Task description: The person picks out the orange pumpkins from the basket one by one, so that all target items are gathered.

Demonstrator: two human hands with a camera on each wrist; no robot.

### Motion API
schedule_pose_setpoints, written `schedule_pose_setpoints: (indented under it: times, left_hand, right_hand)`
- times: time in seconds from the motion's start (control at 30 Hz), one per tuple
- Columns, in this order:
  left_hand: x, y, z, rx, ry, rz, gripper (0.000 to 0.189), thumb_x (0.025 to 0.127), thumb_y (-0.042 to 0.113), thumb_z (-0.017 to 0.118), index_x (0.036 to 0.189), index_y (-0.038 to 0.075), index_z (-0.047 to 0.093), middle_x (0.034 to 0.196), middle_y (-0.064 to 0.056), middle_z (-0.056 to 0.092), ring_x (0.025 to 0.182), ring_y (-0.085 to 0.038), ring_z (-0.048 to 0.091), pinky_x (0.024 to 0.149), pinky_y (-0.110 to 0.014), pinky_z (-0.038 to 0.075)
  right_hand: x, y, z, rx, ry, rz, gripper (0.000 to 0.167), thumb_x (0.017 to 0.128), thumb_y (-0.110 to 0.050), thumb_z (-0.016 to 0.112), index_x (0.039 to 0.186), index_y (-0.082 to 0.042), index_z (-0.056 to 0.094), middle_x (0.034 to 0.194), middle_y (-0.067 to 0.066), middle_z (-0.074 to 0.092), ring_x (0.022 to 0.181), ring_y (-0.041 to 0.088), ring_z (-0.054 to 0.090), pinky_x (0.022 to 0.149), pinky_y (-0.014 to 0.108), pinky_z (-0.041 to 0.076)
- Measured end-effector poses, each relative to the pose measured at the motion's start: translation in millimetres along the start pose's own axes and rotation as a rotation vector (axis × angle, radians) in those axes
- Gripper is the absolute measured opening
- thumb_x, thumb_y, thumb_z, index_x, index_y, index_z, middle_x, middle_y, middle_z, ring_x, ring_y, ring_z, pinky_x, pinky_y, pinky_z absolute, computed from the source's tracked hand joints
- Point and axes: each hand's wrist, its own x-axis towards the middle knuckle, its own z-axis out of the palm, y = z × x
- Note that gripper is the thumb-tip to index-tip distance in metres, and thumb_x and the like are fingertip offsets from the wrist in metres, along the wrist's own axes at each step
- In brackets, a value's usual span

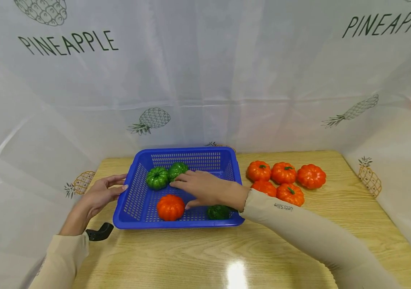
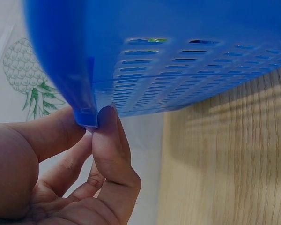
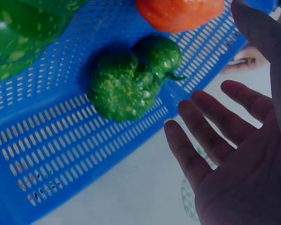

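Note:
A blue plastic basket [image 1: 176, 225] with slotted walls stands on the table. My left hand [image 1: 98, 196] pinches its left rim between thumb and fingers, as the left wrist view shows. Over the basket's middle reaches my right hand [image 1: 205, 188], fingers spread and holding nothing. Near its fingertips, toward the back left, are a green pumpkin [image 1: 157, 178] and a second green pumpkin [image 1: 178, 170]. An orange pumpkin [image 1: 170, 208] lies in the basket toward the front, left of the right thumb. Below the right wrist, a darker green pumpkin [image 1: 218, 212] is partly covered.
Several orange pumpkins, one of them a ribbed pumpkin [image 1: 311, 176], sit grouped on the wooden table [image 1: 176, 257] right of the basket. The right forearm partly covers the group. A white curtain [image 1: 205, 80] printed with pineapples hangs behind the table and along its sides.

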Motion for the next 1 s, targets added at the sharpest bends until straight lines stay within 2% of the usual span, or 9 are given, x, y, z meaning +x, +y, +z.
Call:
schedule_pose_setpoints:
  times: [0.3,0.47,0.77,1.0]
  left_hand:
    - [2.3,0.4,0.3,-0.01,0.005,0.004,0.064,0.111,0.01,0.055,0.165,-0.006,0.026,0.154,-0.035,0.036,0.094,-0.005,0.068,0.085,-0.023,0.059]
    - [2.6,0.7,0.5,-0.02,0.005,0.008,0.064,0.111,0.01,0.055,0.165,-0.007,0.026,0.154,-0.035,0.036,0.094,-0.005,0.068,0.085,-0.023,0.059]
    - [2.4,0.1,0.8,-0.015,0.012,0.0,0.063,0.111,0.01,0.055,0.165,-0.005,0.026,0.154,-0.035,0.036,0.094,-0.005,0.068,0.086,-0.025,0.059]
    - [2.4,-1.3,0.9,-0.014,0.013,-0.003,0.063,0.111,0.011,0.055,0.165,-0.006,0.027,0.153,-0.034,0.037,0.094,-0.005,0.068,0.084,-0.024,0.059]
  right_hand:
    - [19.3,-4.2,9.4,-0.007,-0.083,-0.027,0.084,0.095,-0.046,0.08,0.164,-0.017,0.042,0.162,0.005,0.047,0.148,0.023,0.045,0.118,0.042,0.045]
    - [29.9,-6.6,12.8,-0.045,-0.123,-0.036,0.084,0.093,-0.047,0.081,0.163,-0.02,0.043,0.16,0.002,0.049,0.145,0.021,0.048,0.117,0.039,0.046]
    - [42.3,-7.9,17.4,-0.025,-0.191,-0.009,0.086,0.09,-0.043,0.085,0.163,-0.024,0.043,0.159,-0.002,0.051,0.142,0.019,0.051,0.113,0.039,0.049]
    - [47.7,-9.0,22.8,-0.002,-0.212,-0.005,0.085,0.089,-0.04,0.087,0.162,-0.026,0.045,0.155,-0.004,0.055,0.138,0.018,0.053,0.113,0.039,0.049]
